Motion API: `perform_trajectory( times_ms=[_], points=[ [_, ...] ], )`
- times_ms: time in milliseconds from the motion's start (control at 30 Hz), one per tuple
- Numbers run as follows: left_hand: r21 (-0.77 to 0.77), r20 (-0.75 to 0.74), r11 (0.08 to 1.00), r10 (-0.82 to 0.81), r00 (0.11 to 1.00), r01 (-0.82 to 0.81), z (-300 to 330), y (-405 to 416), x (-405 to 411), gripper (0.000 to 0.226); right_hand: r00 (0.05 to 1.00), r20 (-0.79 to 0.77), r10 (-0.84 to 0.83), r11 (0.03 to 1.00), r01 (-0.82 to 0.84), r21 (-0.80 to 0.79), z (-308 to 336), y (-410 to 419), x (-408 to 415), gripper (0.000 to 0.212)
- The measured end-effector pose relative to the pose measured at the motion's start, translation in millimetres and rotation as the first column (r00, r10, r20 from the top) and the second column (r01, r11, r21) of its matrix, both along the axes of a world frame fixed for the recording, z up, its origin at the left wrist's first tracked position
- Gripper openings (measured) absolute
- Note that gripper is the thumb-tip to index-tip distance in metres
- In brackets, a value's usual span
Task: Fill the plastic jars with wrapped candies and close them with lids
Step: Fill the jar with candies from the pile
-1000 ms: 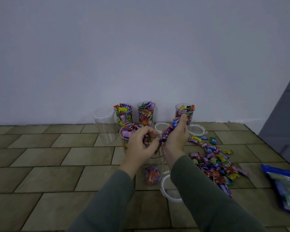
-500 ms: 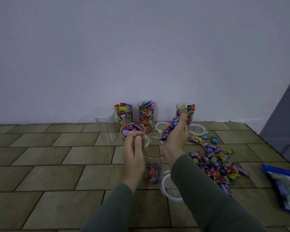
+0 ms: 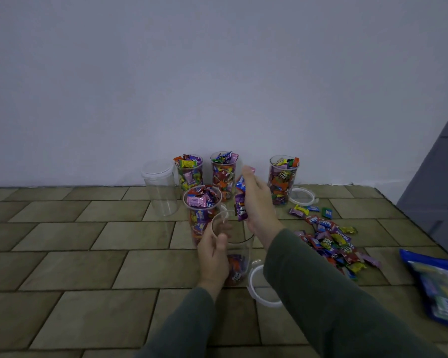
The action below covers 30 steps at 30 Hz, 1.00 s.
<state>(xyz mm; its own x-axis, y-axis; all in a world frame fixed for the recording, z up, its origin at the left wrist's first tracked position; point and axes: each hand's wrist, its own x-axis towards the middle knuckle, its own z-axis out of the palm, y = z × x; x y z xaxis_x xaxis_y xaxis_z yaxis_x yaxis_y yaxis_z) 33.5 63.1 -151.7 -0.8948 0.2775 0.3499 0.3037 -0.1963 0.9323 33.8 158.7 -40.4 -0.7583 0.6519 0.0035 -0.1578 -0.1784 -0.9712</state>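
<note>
Above the upright jar (image 3: pixel 237 244) steadied by the gripping left hand (image 3: pixel 214 250), the right hand (image 3: pixel 258 202) clutches candies (image 3: pixel 241 202) just beyond its mouth.

Six clear plastic jars (image 3: pixel 160 188), four of them filled to the top with colourful wrapped candies (image 3: pixel 331 242), two white ring-shaped lids (image 3: pixel 259 285) in plain view, one blue candy bag (image 3: pixel 435 280), two hands (image 3: pixel 214 250)

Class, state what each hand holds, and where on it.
Left hand grips the jar by its side wall; right hand holds candies by their wrappers.
</note>
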Motion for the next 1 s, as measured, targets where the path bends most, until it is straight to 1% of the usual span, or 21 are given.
perform_trajectory(
  times_ms=[33, 67, 100, 167, 300, 367, 400, 467, 533, 600, 700, 733, 767, 800, 833, 867, 900, 933, 1000],
  points=[
    [0.006, -0.010, 1.000, -0.004, 1.000, 0.004, 0, 1, -1, 0.056, 1.000, 0.016, 0.018, 0.998, -0.018, 0.055, 1, -1, 1, 0.055],
    [0.016, -0.016, 1.000, -0.007, 1.000, 0.008, 1, 2, -2, 0.059, 0.999, 0.032, 0.039, 0.994, -0.043, 0.102, 2, -2, 3, 0.062],
    [0.027, -0.022, 1.000, -0.009, 1.000, 0.010, 0, 3, -4, 0.066, 0.997, 0.047, 0.057, 0.990, -0.063, 0.128, 3, -2, 4, 0.064],
    [0.033, -0.031, 0.999, -0.018, 0.999, 0.019, -1, 4, -7, 0.076, 0.996, 0.040, 0.086, 0.988, -0.090, 0.129, 4, -1, 8, 0.055],
    [0.052, -0.025, 0.997, -0.048, 0.999, 0.049, -1, 6, -10, 0.078, 0.989, 0.002, 0.149, 0.987, -0.149, 0.056, 2, 1, 13, 0.032],
    [0.041, -0.026, 0.997, -0.059, 0.998, 0.060, -1, 6, -11, 0.081, 0.982, 0.000, 0.188, 0.980, -0.188, 0.069, 3, 1, 15, 0.020],
    [0.035, -0.023, 0.997, -0.061, 0.998, 0.061, -2, 6, -11, 0.084, 0.980, -0.002, 0.201, 0.976, -0.201, 0.083, 2, 1, 16, 0.018],
    [0.020, -0.023, 0.998, -0.057, 0.998, 0.057, -4, 6, -12, 0.089, 0.975, -0.007, 0.222, 0.968, -0.220, 0.123, 3, 1, 17, 0.018],
    [0.021, -0.010, 0.998, -0.057, 0.998, 0.057, -5, 6, -12, 0.087, 0.967, 0.012, 0.253, 0.946, -0.250, 0.207, 1, 0, 16, 0.025],
    [0.027, -0.016, 0.998, -0.064, 0.998, 0.064, -4, 6, -13, 0.086, 0.960, -0.001, 0.279, 0.924, -0.268, 0.273, -1, 2, 15, 0.026],
    [0.019, -0.036, 0.998, -0.065, 0.997, 0.066, -2, 6, -12, 0.093, 0.969, -0.035, 0.245, 0.943, -0.229, 0.241, 0, 2, 17, 0.024],
    [0.026, -0.036, 0.997, -0.069, 0.997, 0.070, -1, 6, -11, 0.095, 0.972, -0.032, 0.233, 0.940, -0.217, 0.262, 1, 2, 18, 0.025],
    [0.034, -0.036, 0.997, -0.072, 0.997, 0.073, -1, 6, -11, 0.097, 0.975, -0.014, 0.223, 0.918, -0.205, 0.339, 1, 3, 20, 0.027],
    [0.034, -0.032, 0.997, -0.072, 0.997, 0.073, -2, 6, -12, 0.097, 0.979, 0.020, 0.204, 0.869, -0.190, 0.456, 1, 3, 21, 0.029],
    [0.029, -0.023, 0.997, -0.074, 0.997, 0.075, -4, 5, -13, 0.094, 0.981, 0.056, 0.184, 0.786, -0.181, 0.590, -1, 4, 22, 0.032],
    [0.026, -0.007, 0.996, -0.082, 0.997, 0.082, -5, 5, -15, 0.088, 0.982, 0.085, 0.167, 0.682, -0.177, 0.709, -2, 6, 23, 0.035],
    [0.029, 0.010, 0.995, -0.099, 0.995, 0.099, -5, 4, -17, 0.078, 0.982, 0.101, 0.161, 0.586, -0.177, 0.790, -5, 7, 24, 0.037],
    [0.033, 0.027, 0.992, -0.120, 0.992, 0.119, -6, 3, -18, 0.068, 0.980, 0.116, 0.160, 0.519, -0.183, 0.835, -7, 11, 25, 0.039],
    [0.046, 0.058, 0.989, -0.142, 0.988, 0.139, -7, 2, -20, 0.058, 0.974, 0.157, 0.164, 0.442, -0.215, 0.871, -11, 18, 27, 0.036]
  ],
)
